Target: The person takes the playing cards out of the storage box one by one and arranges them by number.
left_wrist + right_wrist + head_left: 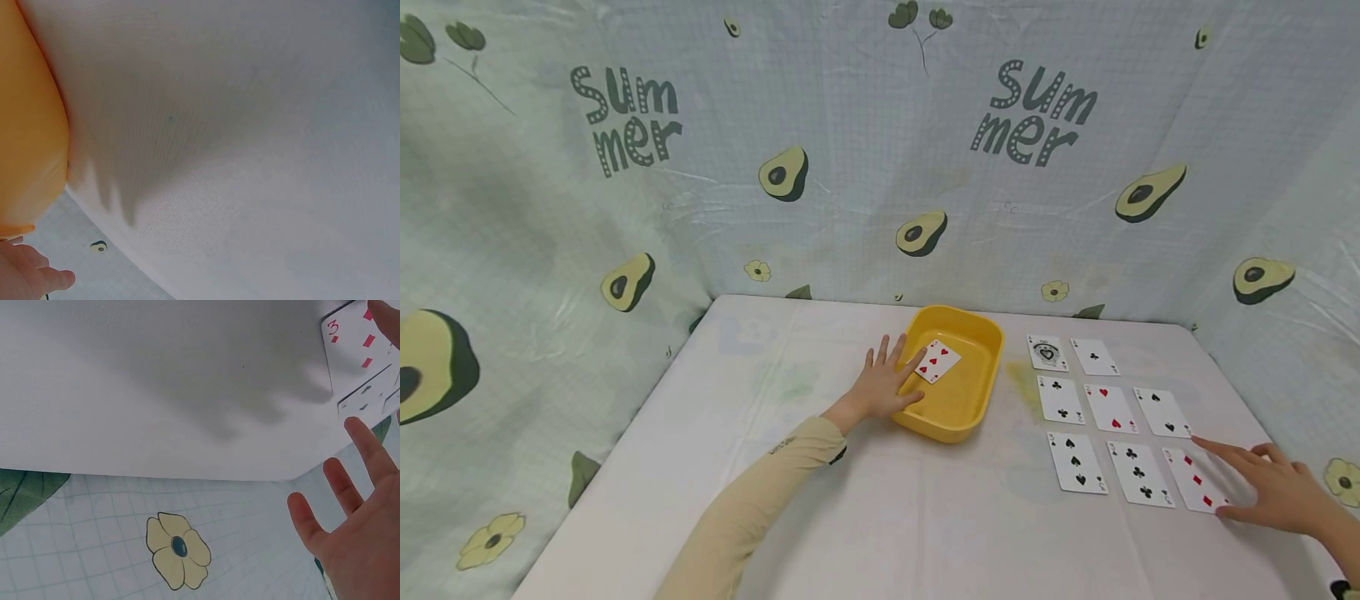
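Note:
My left hand (886, 387) is spread with straight fingers at the left rim of a yellow plastic basin (976, 325); whether it touches the rim I cannot tell. A three of hearts (944, 358) lies face up inside, near the fingertips. At the far right, my right hand (1277, 492) has its fingers extended, holding nothing. Its thumb is by the lower right corner of the three of diamonds (1193, 478), and a fingertip comes near the two of spades (1161, 410). In the right wrist view those fingers (369, 450) are apart, and the thumb overlaps the three of diamonds.
Right of the basin, face-up cards lie in rows: ace of spades (1047, 353) and ace of clubs (1094, 357) at the back, two of clubs (1060, 400) and two of hearts (1110, 408) mid-row, three of spades (1077, 463) and three of clubs (1139, 474) in front. Printed cloth (850, 100) hangs around the table.

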`<control>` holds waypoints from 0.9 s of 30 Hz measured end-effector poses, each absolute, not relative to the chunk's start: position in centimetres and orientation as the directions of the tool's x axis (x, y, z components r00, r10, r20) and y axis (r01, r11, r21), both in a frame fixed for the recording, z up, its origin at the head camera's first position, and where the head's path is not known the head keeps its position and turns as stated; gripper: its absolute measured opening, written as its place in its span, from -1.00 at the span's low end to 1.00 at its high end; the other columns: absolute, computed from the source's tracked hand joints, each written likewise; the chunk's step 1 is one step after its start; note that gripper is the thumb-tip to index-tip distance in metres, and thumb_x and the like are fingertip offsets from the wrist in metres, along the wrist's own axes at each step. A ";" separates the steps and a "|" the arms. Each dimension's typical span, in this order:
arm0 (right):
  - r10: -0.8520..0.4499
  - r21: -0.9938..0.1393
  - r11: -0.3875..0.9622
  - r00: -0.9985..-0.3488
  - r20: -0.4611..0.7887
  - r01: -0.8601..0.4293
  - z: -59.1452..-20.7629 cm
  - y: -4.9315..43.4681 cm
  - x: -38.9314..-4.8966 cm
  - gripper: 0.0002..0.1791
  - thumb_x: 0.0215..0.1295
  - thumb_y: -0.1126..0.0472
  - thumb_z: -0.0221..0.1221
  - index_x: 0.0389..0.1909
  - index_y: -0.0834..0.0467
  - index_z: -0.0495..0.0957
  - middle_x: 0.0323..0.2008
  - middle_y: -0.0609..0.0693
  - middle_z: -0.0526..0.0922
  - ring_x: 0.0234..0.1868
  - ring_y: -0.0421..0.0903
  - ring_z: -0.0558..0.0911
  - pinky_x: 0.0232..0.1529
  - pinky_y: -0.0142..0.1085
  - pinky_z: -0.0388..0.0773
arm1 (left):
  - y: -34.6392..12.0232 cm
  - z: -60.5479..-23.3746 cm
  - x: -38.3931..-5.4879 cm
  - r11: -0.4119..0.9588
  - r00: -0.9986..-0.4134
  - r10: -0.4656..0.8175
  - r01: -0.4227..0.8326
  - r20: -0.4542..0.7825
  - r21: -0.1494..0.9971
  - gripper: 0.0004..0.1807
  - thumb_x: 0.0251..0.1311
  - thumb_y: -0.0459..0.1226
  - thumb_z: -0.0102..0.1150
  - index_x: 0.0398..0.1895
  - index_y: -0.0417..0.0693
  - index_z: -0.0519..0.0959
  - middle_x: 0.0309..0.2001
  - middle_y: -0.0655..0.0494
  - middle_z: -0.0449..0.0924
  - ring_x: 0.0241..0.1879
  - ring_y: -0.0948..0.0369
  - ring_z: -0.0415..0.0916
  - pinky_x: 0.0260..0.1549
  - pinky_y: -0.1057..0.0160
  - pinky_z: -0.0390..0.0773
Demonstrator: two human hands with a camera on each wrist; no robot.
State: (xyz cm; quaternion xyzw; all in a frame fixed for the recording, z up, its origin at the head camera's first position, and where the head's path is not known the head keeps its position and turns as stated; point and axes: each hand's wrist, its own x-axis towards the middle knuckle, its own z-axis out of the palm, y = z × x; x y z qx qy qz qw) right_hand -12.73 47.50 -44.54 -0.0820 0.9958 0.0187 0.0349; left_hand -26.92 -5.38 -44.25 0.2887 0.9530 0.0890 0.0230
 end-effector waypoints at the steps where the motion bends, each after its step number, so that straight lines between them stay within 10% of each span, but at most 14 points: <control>1: -0.169 0.037 0.985 -0.984 -0.061 -0.171 -44.4 47.4 -12.8 0.19 -0.48 -0.19 0.39 0.31 -0.31 -0.05 -0.01 0.20 0.48 -0.13 0.19 0.25 -0.35 0.13 0.26 | -5.4 -44.3 -26.9 0.817 -0.832 0.555 0.547 0.010 0.182 -0.24 0.20 0.17 -0.22 0.40 0.18 -0.18 0.41 -0.15 -0.39 0.36 -0.24 -0.40 0.21 -0.27 -0.12; 27: -0.422 0.052 0.905 -0.878 0.223 -0.422 -41.2 38.4 -17.0 -0.14 -0.26 0.04 0.38 0.19 -0.02 0.26 0.04 0.09 0.42 -0.05 0.11 0.29 -0.19 0.08 0.20 | -5.6 -44.2 -27.0 0.806 -0.823 0.567 0.561 0.021 0.189 -0.24 0.21 0.17 -0.24 0.40 0.17 -0.17 0.41 -0.17 -0.37 0.35 -0.25 -0.37 0.19 -0.28 -0.08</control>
